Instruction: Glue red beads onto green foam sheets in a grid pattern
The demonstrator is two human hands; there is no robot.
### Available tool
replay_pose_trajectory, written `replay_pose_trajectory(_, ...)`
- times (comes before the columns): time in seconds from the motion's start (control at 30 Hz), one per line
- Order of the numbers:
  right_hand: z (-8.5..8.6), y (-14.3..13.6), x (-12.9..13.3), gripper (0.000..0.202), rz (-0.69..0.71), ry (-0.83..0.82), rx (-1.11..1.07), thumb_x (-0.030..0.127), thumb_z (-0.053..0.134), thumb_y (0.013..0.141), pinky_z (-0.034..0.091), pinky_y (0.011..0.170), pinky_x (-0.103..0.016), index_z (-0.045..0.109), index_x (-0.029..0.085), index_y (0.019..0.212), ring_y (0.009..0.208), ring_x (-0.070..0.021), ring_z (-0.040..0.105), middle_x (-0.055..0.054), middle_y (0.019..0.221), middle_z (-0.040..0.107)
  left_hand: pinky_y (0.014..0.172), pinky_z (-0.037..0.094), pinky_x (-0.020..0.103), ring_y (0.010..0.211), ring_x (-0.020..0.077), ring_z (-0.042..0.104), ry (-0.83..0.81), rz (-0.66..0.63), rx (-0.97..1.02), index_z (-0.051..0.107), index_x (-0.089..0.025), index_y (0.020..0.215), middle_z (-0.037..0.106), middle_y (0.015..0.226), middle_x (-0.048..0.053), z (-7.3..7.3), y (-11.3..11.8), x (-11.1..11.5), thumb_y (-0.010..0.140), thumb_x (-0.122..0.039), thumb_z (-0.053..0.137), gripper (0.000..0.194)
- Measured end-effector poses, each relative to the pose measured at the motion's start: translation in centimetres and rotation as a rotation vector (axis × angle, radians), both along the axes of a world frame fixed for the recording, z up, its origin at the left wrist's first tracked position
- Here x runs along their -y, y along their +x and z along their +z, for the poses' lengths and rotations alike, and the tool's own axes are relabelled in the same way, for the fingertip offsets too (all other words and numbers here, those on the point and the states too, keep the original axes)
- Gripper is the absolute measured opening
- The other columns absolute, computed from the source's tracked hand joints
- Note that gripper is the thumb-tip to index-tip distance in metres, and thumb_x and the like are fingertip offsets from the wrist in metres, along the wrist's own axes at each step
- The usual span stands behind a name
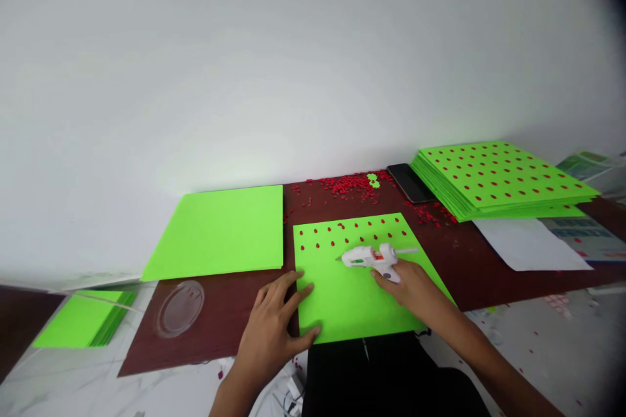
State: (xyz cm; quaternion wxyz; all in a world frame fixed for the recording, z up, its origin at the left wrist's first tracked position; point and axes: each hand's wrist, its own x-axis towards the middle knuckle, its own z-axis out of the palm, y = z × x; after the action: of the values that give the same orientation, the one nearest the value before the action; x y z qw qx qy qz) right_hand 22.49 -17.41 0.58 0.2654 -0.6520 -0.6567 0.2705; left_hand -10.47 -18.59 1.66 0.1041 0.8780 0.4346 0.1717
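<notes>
A bright green sheet (pixel 362 306) lies in front of me at the table's near edge, with two rows of small red pieces along its far side. My right hand (pixel 403 283) grips a white hot glue gun (pixel 364 255) by its handle. The gun's nozzle points left, just below the second row; whether it touches the sheet I cannot tell. My left hand (pixel 278 313) rests at the sheet's left edge, fingers spread, with fingertips on the green surface.
Loose red pieces (pixel 349 186) are scattered by the wall near a black phone (pixel 411 182). A stack of red-dotted green sheets (pixel 499 172) stands at right above white paper (pixel 531 244). Plain green sheets (pixel 225 231), a clear plastic lid (pixel 180 307) and another green stack (pixel 83 319) are at left.
</notes>
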Motion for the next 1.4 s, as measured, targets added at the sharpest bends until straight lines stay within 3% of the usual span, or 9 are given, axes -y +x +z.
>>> replay_pose_trajectory(0.2,-0.1,-0.2,0.1,0.03,-0.004,0.01,0.011,0.039,0.055,0.091,0.048,0.067,-0.034,0.074,0.019,0.08,0.069,-0.027,0.07,-0.01,0.076,0.077,0.107,0.048,0.053,0.134,0.0352,0.055,0.006,-0.002,0.003,0.059,-0.029,0.142,0.053,0.153,0.011,0.0,0.0,0.0,0.081,-0.033,0.084,0.066)
replay_pose_trajectory(0.57,0.9,0.3,-0.1,0.03,0.021,-0.01,-0.026,0.038,0.06,0.089,0.052,0.077,-0.035,0.08,0.018,0.099,0.083,-0.0293,0.075,-0.011,0.091,0.082,0.107,0.049,0.053,0.134,0.0348,0.056,0.017,0.001,0.001,0.061,-0.028,0.141,0.054,0.153,0.012,0.0,0.0,-0.1,0.083,-0.034,0.082,0.062)
replay_pose_trajectory(0.7,1.1,0.2,0.4,0.03,0.008,-0.022,-0.003,0.039,0.057,0.089,0.052,0.072,-0.034,0.079,0.018,0.09,0.075,-0.0283,0.073,-0.011,0.082,0.08,0.107,0.049,0.053,0.134,0.0352,0.056,0.014,-0.004,-0.004,0.061,-0.028,0.141,0.053,0.153,0.012,-0.1,0.0,-0.1,0.082,-0.034,0.082,0.063)
replay_pose_trajectory(0.93,1.2,-0.4,0.6,0.036,0.028,-0.027,-0.028,0.044,0.056,0.09,0.051,0.068,-0.034,0.078,0.016,0.089,0.069,-0.0268,0.07,-0.011,0.078,0.078,0.108,0.048,0.053,0.134,0.0347,0.055,0.005,0.006,-0.012,0.06,-0.028,0.141,0.053,0.154,0.011,-0.1,-0.1,-0.1,0.083,-0.034,0.082,0.062)
replay_pose_trajectory(1.07,1.5,1.1,0.7,0.035,-0.039,-0.018,-0.028,0.045,0.058,0.088,0.048,0.063,-0.032,0.077,0.016,0.086,0.067,-0.0263,0.069,-0.009,0.074,0.076,0.108,0.048,0.053,0.135,0.0344,0.055,0.005,0.002,-0.008,0.059,-0.028,0.142,0.052,0.154,0.011,-0.1,0.0,-0.1,0.084,-0.033,0.082,0.062)
replay_pose_trajectory(1.27,1.7,3.3,0.7,0.035,-0.097,-0.05,0.006,0.047,0.059,0.085,0.041,0.054,-0.03,0.065,0.021,0.062,0.058,-0.0243,0.065,-0.007,0.056,0.066,0.107,0.048,0.054,0.135,0.0341,0.054,0.013,-0.002,-0.012,0.058,-0.028,0.143,0.051,0.154,0.011,-0.2,0.1,-0.2,0.085,-0.033,0.081,0.062)
replay_pose_trajectory(1.4,1.5,3.1,0.5,0.035,-0.087,-0.023,0.006,0.048,0.059,0.084,0.042,0.056,-0.03,0.067,0.02,0.065,0.06,-0.0244,0.066,-0.007,0.061,0.068,0.107,0.048,0.054,0.135,0.0344,0.054,0.019,-0.004,-0.014,0.058,-0.029,0.143,0.051,0.155,0.011,-0.4,0.0,-0.2,0.085,-0.034,0.081,0.062)
